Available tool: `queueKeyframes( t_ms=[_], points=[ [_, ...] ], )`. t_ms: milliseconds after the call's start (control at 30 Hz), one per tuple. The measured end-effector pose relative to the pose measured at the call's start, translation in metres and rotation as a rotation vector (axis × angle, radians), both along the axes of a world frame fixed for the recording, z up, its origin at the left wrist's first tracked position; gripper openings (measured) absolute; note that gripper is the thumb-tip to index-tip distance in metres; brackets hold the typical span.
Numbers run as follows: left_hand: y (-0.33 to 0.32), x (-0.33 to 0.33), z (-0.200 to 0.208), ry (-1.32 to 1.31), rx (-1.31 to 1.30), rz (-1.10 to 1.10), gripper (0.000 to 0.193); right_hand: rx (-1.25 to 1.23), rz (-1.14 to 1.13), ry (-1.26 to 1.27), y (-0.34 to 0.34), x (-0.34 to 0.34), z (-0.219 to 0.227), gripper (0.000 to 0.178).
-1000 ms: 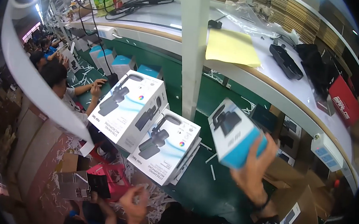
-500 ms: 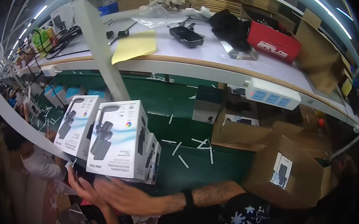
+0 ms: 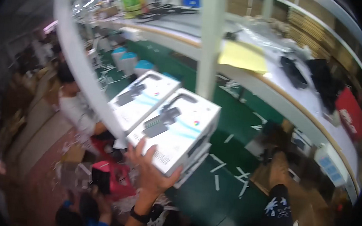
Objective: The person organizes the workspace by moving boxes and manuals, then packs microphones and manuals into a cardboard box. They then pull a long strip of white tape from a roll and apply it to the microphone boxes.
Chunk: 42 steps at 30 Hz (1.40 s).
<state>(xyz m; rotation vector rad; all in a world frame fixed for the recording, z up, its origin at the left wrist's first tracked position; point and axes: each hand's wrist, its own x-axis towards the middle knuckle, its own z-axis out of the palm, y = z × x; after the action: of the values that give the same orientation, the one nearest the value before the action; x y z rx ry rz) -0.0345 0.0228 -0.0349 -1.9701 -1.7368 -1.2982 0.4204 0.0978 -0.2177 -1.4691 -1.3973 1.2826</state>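
Two white printed microphone boxes stand side by side on the green bench (image 3: pixel 194 204), the nearer box (image 3: pixel 175 127) on top of another, the second box (image 3: pixel 143 99) to its left. My left hand (image 3: pixel 152 166), with a dark wristband, lies against the near edge of the nearer box, its fingers spread over the top and its thumb by the corner. My right hand (image 3: pixel 279 162) reaches away to the right, among dark things at the open brown carton (image 3: pixel 306 205) under the shelf. Motion blurs its fingers, and whether it holds anything does not show.
A white post (image 3: pixel 208 42) rises behind the boxes, and a curved white bar (image 3: pixel 80 57) passes on their left. White paper strips (image 3: pixel 216 172) litter the bench. Another person's hands (image 3: pixel 102 203) are below a red bin (image 3: pixel 121 181). A power strip (image 3: pixel 330 165) hangs from the shelf edge.
The view has swung left. My right hand has left the near side of the boxes for the carton at the right, and my left hand has come up onto the nearer box.
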Motion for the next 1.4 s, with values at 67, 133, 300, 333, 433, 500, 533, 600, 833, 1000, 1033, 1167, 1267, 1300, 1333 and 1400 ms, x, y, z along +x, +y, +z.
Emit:
queueKeyframes(
  t_ms=[67,133,300,333,433,500,533,600,833,1000,1033,1167,1267,1300,1333,1400],
  points=[
    [0.011,-0.003,-0.004,-0.021,0.034,-0.047,0.089,0.066,0.050,-0.245,0.066,-0.025,0.079,0.058],
    [0.003,-0.002,0.001,0.042,-0.084,-0.059,0.088,0.143,0.079,-0.483,0.121,-0.047,0.128,0.067],
    [0.009,-0.057,0.000,-0.379,0.283,0.163,0.074,0.238,0.043,-1.187,0.103,-0.019,0.107,0.092],
    [0.024,-0.065,0.012,-0.468,0.232,0.083,0.067,0.246,0.023,-1.337,0.110,-0.017,0.120,0.097],
    [0.034,-0.087,0.036,-0.119,0.194,0.263,0.033,0.197,0.174,-1.413,0.083,-0.089,0.174,0.108],
    [0.031,-0.084,0.045,-0.530,0.164,0.042,0.027,0.084,0.248,-1.407,0.053,-0.117,0.230,0.114],
    [0.016,-0.085,0.053,-0.869,0.119,-0.113,0.021,0.091,0.468,-1.352,0.054,-0.131,0.226,0.116],
    [-0.014,-0.084,0.066,-1.002,0.007,-0.342,0.021,-0.012,0.810,-1.257,0.043,-0.135,0.216,0.119],
    [-0.082,-0.043,0.057,-1.465,-0.448,-0.677,0.035,-0.535,0.922,-0.456,0.010,-0.096,-0.001,0.090],
    [-0.129,-0.010,0.058,-1.285,-0.697,-0.668,0.041,0.057,0.727,-0.708,-0.021,-0.118,0.030,0.055],
    [-0.135,-0.001,0.059,-1.350,-0.696,-0.657,0.041,0.333,0.683,-0.547,-0.031,-0.129,0.061,0.052],
    [-0.156,0.021,0.056,-1.477,-0.674,-0.698,0.046,0.555,0.508,-0.101,-0.078,-0.194,0.207,0.028],
    [-0.166,0.028,0.050,-1.430,-0.620,-0.687,0.048,0.799,0.400,-0.069,-0.113,-0.230,0.258,0.020],
    [-0.168,0.029,0.048,-1.402,-0.609,-0.650,0.047,0.912,0.425,-0.091,-0.121,-0.240,0.271,0.021],
    [-0.168,0.028,0.046,-1.374,-0.601,-0.616,0.047,0.866,0.446,-0.009,-0.130,-0.250,0.281,0.023],
    [-0.167,0.026,0.047,-1.441,-0.627,-0.786,0.044,0.663,0.527,0.041,-0.138,-0.261,0.297,0.020]
  ],
)
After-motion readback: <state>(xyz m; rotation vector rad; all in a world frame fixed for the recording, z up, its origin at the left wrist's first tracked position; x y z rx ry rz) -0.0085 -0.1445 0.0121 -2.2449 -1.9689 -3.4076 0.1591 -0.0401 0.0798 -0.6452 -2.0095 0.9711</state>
